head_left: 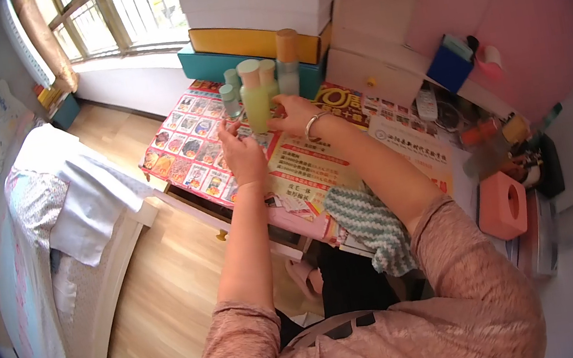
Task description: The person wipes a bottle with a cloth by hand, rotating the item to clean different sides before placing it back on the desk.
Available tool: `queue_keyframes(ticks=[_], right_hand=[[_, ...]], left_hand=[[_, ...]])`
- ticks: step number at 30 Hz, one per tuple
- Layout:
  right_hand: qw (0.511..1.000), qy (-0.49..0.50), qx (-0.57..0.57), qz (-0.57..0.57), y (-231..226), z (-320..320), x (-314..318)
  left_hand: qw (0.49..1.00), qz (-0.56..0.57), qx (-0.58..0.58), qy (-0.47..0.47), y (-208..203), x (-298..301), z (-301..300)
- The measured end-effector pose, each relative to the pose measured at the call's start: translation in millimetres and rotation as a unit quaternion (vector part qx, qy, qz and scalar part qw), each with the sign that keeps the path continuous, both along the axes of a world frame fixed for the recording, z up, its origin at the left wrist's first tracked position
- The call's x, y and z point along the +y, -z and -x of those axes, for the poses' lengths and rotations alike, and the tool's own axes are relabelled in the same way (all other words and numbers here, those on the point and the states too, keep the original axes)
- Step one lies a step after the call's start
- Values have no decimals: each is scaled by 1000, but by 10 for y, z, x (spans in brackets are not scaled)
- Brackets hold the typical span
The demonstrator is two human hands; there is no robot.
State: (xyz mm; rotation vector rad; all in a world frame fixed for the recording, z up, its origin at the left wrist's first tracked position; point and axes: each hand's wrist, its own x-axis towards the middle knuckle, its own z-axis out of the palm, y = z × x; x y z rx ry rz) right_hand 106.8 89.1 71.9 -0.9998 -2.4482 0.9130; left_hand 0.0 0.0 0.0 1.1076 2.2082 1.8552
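A yellow-green bottle with a pale peach cap (254, 95) stands upright near the far side of the table. My left hand (242, 157) is just nearer than it and to its left, fingers loosely apart and holding nothing. On the bottle's right is my right hand (298, 114), its fingers bent and spread beside it; whether they touch it I cannot tell. A second yellowish bottle (268, 80) is partly hidden behind the first. To the left are two small bottles with pale green caps, the nearer small bottle (229, 102) close to my left fingertips. A tall clear bottle with an orange-brown cap (288, 67) rises behind my right hand.
Printed colourful sheets (186, 149) cover the table. A striped knitted cloth (367, 222) hangs over its front edge. Stacked boxes (258, 35) back the bottles. At right are a pink tissue box (502, 204) and a blue holder (451, 64). A bed (53, 251) lies left.
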Motion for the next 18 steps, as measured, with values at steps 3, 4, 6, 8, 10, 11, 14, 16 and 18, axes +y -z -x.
queue_keyframes(ticks=[3, 4, 6, 8, 10, 11, 14, 16, 18], right_hand=[[989, -137, -57, -20, -324, -477, -159], [984, -163, -62, -29, -386, -699, -315], [966, -174, -192, -21, -545, -1097, -626], [954, -145, -262, -13, -688, -1493, -996], [953, -124, -275, -23, -600, -1747, -1202], [950, -113, -290, -37, -535, -1825, -1309], [944, -41, -291, -149, -160, -1933, -1621], [948, -5, -238, -212, 40, -1945, -1791], [943, 33, -185, -273, 108, -1933, -1850]], left_hand=[[998, -61, -13, 25, -113, 2, 14], [998, -52, -26, 19, -106, -32, -10], [999, -44, -29, 7, -34, -42, -20], [999, -41, -26, 13, -22, -25, -3], [998, -57, -27, 21, 34, 18, 54], [998, -55, -24, 23, 95, 14, 107], [994, -91, -61, 29, 113, 60, 135], [995, -89, -41, 25, 139, 63, 155], [996, -82, -10, 19, 117, 40, 133]])
